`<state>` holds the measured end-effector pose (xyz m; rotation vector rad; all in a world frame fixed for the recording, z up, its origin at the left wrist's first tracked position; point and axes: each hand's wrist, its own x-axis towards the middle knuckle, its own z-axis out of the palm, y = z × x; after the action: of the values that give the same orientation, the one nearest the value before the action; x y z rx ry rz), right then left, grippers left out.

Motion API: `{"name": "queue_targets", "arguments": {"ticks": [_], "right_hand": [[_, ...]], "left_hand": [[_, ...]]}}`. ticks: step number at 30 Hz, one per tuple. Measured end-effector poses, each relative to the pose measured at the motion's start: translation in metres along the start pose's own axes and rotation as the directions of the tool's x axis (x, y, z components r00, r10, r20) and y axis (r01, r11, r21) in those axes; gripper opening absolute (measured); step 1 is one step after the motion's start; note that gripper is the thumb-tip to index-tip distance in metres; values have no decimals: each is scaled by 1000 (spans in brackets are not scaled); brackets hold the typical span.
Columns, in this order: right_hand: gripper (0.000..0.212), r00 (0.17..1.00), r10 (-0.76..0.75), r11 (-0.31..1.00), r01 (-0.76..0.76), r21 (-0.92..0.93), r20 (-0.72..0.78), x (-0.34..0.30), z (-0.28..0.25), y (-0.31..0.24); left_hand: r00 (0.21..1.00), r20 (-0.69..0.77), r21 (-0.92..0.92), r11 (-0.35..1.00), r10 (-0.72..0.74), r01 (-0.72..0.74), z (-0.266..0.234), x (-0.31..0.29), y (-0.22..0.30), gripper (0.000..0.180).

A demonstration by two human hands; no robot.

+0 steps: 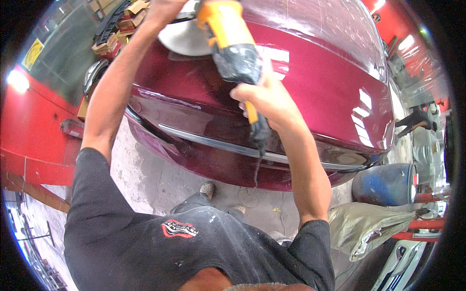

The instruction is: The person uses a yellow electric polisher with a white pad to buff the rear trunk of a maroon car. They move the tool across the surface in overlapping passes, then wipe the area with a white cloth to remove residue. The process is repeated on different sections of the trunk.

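Note:
A yellow and black polisher [237,60] lies slantwise over the glossy maroon car panel [310,92]. Its white round pad [182,39] is against the paint, or very near it. My right hand [264,99] is wrapped round the rear handle, with the thumb and fingers closed. At the upper edge, my left hand [167,8] grips the front of the polisher beside the pad; its fingers are partly cut off by the picture's edge. From the handle's end a cord [257,169] hangs down in front of the car.
A chrome strip [218,142] crosses the car's end close to my body. At right lie a blue drum [383,185] and a greenish sack [369,225]. Cardboard boxes [131,22] are stacked at the far left, by a red wall [39,121]. Clear plastic film [315,29] covers the car's far part.

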<state>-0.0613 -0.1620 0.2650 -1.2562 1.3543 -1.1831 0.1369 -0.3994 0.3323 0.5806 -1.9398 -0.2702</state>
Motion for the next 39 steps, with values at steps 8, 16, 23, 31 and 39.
{"name": "queue_targets", "arguments": {"ticks": [8, 16, 23, 31, 39], "right_hand": [[104, 992, -54, 996, 61, -63, 110, 15, 7, -7], [96, 1000, -11, 1000, 11, 19, 29, -71, -117, 14], [95, 996, -26, 996, 33, 87, -81, -157, -282, 48], [88, 963, 15, 987, 29, 160, -269, -219, -460, 75], [64, 927, -3, 994, 42, 96, -375, -228, -581, 91]], "left_hand": [[944, -104, -145, 944, -313, 297, -26, -17, 14, 37], [972, 21, 29, 972, -236, 235, 88, 8, 113, 32], [994, 97, -173, 983, -42, 58, 262, 34, 223, 29], [973, 211, -107, 992, 91, -70, 470, 89, 323, 36], [970, 245, 34, 999, 6, -15, 629, 149, 368, 52]]}}
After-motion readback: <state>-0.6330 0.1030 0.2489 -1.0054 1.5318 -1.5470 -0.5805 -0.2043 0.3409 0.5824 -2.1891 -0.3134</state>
